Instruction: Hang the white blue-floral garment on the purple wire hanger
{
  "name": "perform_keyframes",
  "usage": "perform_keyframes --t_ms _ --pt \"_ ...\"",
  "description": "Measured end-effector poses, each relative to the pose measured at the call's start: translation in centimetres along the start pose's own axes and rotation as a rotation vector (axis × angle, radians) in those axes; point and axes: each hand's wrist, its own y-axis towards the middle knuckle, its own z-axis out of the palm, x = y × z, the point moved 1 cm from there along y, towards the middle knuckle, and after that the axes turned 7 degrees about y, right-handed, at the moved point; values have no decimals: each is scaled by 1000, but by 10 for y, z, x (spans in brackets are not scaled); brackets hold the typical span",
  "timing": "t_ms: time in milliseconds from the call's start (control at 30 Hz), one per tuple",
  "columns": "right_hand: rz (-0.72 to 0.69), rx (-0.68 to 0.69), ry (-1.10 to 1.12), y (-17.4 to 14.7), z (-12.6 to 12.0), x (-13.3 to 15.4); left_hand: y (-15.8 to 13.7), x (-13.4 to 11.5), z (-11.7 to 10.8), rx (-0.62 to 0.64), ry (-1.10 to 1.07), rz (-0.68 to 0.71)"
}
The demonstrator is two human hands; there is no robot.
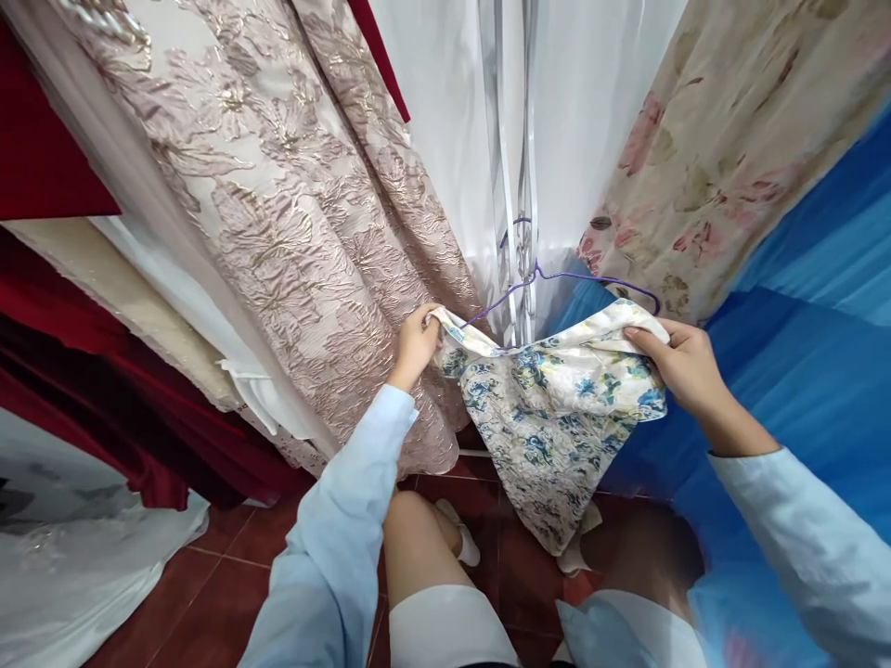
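A white garment [549,408] with a blue and yellow floral print hangs in front of me, its lower part tapering toward the floor. At its upper left corner my left hand [418,345] is closed on the cloth. My right hand [678,362] pinches the upper right edge, thumb on top. Between the two hands the neckline is stretched wide. A purple wire hanger [535,271] rises from the neckline, its hook pointing up and its right arm showing above the cloth. The lower part of the hanger is hidden by the garment.
Pink brocade fabric [278,213] hangs at the left, beside dark red cloth [237,455]. White fabric with ribbons [511,167] hangs straight ahead. Cream floral fabric [696,176] and blue tulle [807,306] hang at the right. Red floor tiles [223,566] lie below, around my legs.
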Motion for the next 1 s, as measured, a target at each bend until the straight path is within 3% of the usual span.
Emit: perform_keyframes --t_ms 67,200,433,567,700,800,900,933,1000 --pt "12 -24 4 0 -1 -3 4 -15 16 -22 -2 -14" --pt "24 -24 50 1 0 -13 4 -36 46 -25 53 86" --pt "1 -28 52 0 -9 -19 -7 -45 78 -118 152 80" --pt "-96 -195 -43 2 -37 -13 -8 -43 74 -81 -31 125" --pt "-181 -286 -10 27 -57 0 10 -38 54 18 -8 232" --pt "-157 -209 79 68 -45 15 29 -33 41 134 17 285" --pt "1 -54 310 107 -16 20 42 -28 37 244 5 298" --pt "48 0 345 113 -6 17 45 -26 37 265 -1 297" --pt "16 86 274 107 8 3 47 -22 38 259 5 283"
